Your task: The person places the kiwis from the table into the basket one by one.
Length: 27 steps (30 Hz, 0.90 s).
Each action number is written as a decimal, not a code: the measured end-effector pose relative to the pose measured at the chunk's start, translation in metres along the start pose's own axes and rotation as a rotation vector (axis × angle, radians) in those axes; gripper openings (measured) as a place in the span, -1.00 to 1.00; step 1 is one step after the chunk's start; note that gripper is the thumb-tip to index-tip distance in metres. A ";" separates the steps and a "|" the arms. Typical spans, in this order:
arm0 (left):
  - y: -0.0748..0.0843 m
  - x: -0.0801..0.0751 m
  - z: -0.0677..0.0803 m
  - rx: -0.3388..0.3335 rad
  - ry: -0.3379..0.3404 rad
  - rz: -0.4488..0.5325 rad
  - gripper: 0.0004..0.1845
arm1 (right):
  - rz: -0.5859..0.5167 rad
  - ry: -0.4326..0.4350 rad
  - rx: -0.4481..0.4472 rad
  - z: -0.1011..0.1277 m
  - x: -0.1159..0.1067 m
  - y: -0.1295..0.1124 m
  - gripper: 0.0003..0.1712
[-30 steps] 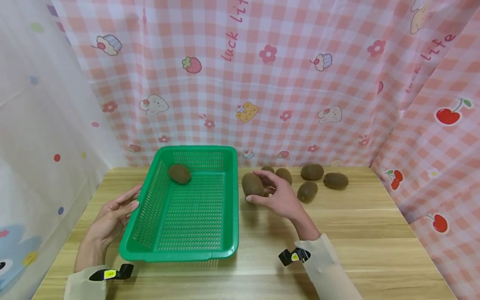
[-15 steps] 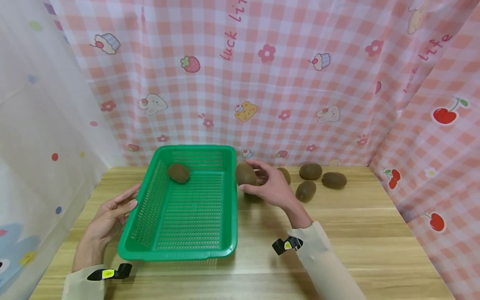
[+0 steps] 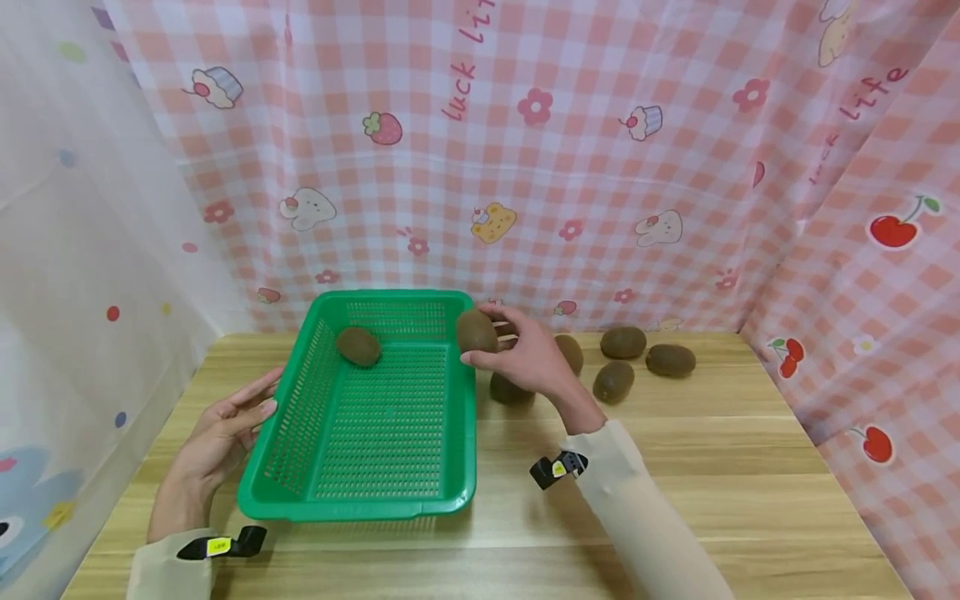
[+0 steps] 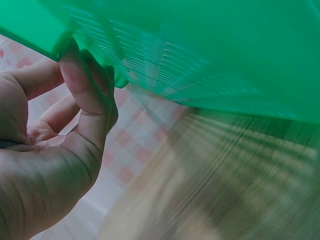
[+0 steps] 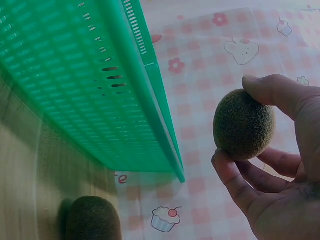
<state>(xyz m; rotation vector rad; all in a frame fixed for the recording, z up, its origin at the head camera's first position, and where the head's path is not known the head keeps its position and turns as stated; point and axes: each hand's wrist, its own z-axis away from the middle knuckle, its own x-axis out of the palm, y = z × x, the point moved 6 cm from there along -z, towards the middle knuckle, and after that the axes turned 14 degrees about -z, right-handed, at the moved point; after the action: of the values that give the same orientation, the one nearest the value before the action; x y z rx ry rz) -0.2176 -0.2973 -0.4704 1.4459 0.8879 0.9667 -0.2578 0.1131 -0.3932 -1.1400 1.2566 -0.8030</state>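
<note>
Behind the right hand [image 3: 528, 360], one kiwi [image 3: 572, 352] right of the basket [image 3: 390, 500] is partly hidden. In the left wrist view the worktop [image 4: 225, 190] is blurred; the basket runs past the frame's top edge.

A: What lies loose on the wooden table [image 3: 712, 467]?

B: Five brown kiwis toward the back. The nearest kiwi [image 3: 512, 390] sits alone; a partly hidden kiwi [image 3: 572, 352] is just behind it.

A: And further right?

B: A tilted kiwi [image 3: 613, 381], a rear kiwi [image 3: 623, 342] near the cloth, and the rightmost kiwi [image 3: 670, 360], all close but apart.

A: The backdrop?

B: Pink gingham cloth [image 3: 570, 167] printed with a strawberry [image 3: 384, 129], cherries [image 3: 896, 232] and "luck life" lettering [image 3: 468, 79]. On the left hangs a white dotted sheet [image 3: 90, 208].
</note>
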 end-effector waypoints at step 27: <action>0.000 0.001 0.000 -0.007 0.008 0.019 -0.43 | 0.071 -0.082 -0.021 -0.029 0.030 -0.012 -0.14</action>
<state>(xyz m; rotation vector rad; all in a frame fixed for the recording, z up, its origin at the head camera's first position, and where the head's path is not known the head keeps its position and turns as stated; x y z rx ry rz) -0.2169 -0.2968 -0.4699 1.4474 0.8775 0.9893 -0.2797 0.0758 -0.3894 -1.1272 1.2329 -0.6851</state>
